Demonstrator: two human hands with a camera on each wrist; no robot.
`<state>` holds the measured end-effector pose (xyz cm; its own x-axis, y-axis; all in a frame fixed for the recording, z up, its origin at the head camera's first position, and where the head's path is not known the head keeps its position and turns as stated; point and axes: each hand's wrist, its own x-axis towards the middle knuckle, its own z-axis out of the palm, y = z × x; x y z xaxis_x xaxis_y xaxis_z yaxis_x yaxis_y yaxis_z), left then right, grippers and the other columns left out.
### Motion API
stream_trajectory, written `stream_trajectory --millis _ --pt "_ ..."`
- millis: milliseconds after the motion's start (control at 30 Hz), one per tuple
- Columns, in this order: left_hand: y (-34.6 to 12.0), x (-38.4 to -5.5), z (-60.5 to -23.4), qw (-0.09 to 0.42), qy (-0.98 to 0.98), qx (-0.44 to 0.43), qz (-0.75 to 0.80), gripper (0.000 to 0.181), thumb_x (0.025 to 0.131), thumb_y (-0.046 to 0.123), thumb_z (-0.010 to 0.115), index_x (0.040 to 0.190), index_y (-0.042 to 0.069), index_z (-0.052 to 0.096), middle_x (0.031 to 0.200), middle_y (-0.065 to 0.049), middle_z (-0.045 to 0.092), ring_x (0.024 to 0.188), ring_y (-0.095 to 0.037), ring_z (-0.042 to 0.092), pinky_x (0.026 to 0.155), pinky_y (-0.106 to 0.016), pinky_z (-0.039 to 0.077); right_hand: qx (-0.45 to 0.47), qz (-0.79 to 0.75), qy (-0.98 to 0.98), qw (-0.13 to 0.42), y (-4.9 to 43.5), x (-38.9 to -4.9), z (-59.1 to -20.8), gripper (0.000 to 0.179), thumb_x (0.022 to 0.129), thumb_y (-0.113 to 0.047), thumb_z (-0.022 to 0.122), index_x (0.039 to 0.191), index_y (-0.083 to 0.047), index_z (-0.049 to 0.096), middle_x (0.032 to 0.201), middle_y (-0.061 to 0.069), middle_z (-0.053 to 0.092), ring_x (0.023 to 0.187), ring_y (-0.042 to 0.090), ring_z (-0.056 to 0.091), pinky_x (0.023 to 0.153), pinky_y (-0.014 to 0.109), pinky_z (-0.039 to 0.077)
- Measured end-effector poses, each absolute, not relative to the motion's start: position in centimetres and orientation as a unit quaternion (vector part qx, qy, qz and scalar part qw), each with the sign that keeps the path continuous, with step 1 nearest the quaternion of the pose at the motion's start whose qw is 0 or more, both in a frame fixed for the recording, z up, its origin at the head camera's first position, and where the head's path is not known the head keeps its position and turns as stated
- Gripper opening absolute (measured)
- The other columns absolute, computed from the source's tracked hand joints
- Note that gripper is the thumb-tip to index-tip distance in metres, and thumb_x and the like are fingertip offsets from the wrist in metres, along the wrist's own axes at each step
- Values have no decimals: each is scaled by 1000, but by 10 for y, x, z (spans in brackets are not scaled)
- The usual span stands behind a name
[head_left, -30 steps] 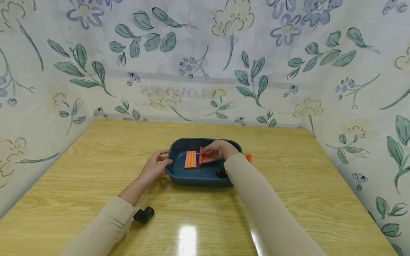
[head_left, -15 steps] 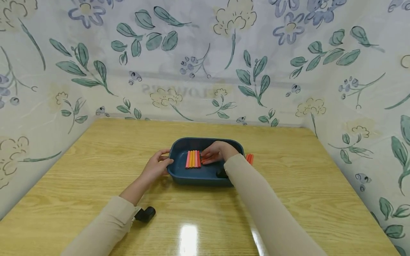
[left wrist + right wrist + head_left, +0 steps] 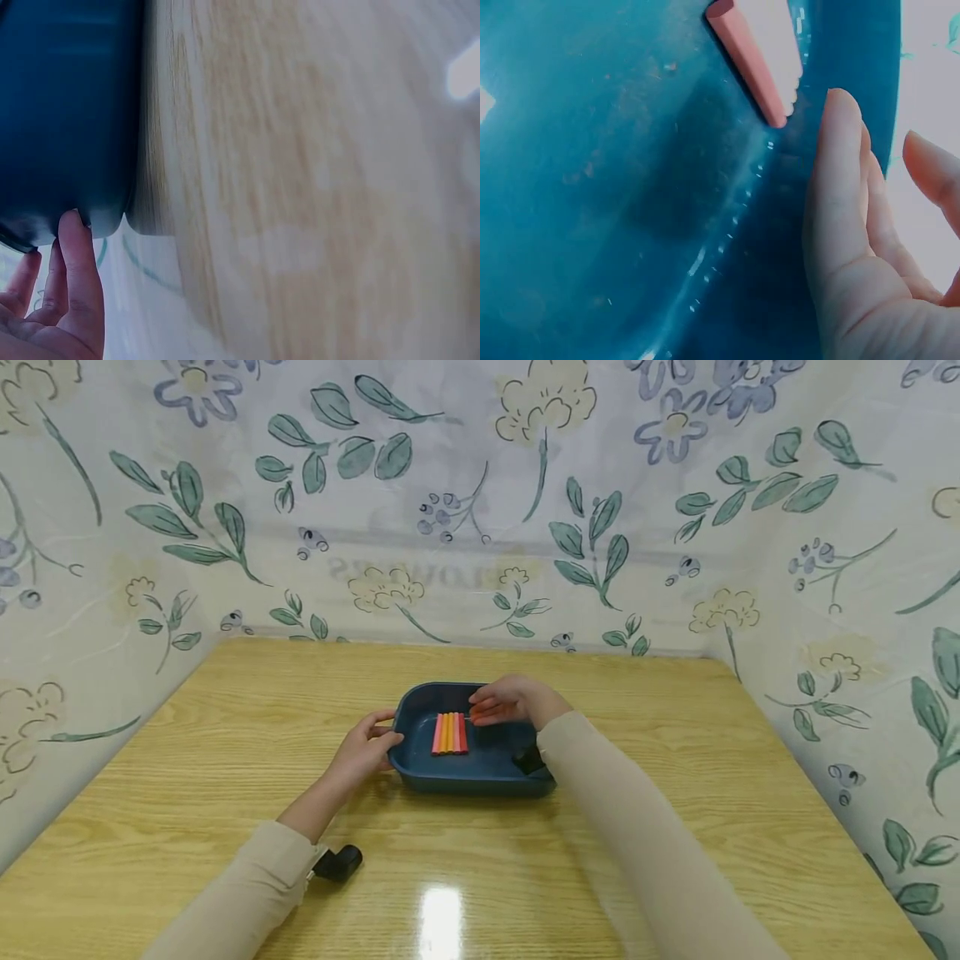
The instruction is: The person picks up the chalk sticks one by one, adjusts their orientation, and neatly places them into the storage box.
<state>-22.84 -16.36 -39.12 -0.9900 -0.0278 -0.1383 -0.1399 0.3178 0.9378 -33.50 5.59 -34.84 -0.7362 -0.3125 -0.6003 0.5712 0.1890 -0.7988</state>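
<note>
while left hand (image 3: 366, 746) grips glossy tub (image 3: 465, 783) | right hand (image 3: 513, 700) hovers | cylindrical sticks (image 3: 450, 733) aligned

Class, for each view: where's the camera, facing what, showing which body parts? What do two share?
Head: worn on the head, facing forward and down at the blue tray; left hand, right hand, sleeves show.
Left wrist: worn there, facing tray and table; left hand shows.
Right wrist: worn there, facing into tray; right hand shows.
Shared by head and right wrist: the coloured sticks.
</note>
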Motion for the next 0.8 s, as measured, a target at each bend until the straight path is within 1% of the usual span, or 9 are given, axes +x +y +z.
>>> stream_trajectory --millis 133,267,467,700,800 --pt "-163 -228 -390 49 810 -55 581 50 95 13 48 141 2 33 128 -27 42 86 -28 63 75 -37 54 95 -633 689 340 61 -334 -340 31 92 -6 58 120 5 57 117 23 59 80 25 63 84 35 50" --pt "-163 -229 -390 51 811 -56 580 50 95 13 47 141 2 32 128 -27 41 88 -29 62 75 -37 54 85 -635 692 331 70 -333 -335 35 93 -7 56 126 5 53 121 23 56 84 25 62 84 34 50" --pt "-164 -230 -392 49 818 -53 571 50 95 12 47 141 2 32 129 -29 42 91 -29 62 73 -36 55 95 -645 693 307 86 -336 -332 40 91 -5 58 129 2 49 116 21 58 88 26 62 79 34 53" --pt "-164 -231 -392 50 819 -52 570 51 95 13 47 142 1 31 129 -29 42 92 -29 62 73 -35 55 93 -654 688 302 108 -338 -331 45 92 -4 56 135 1 42 124 23 54 103 30 58 82 34 51" --pt "-163 -232 -391 52 821 -54 566 51 95 13 47 142 2 31 130 -28 41 93 -29 61 73 -35 55 90 -656 688 297 119 -338 -330 46 92 -4 56 135 2 41 125 24 52 103 31 58 83 34 51"
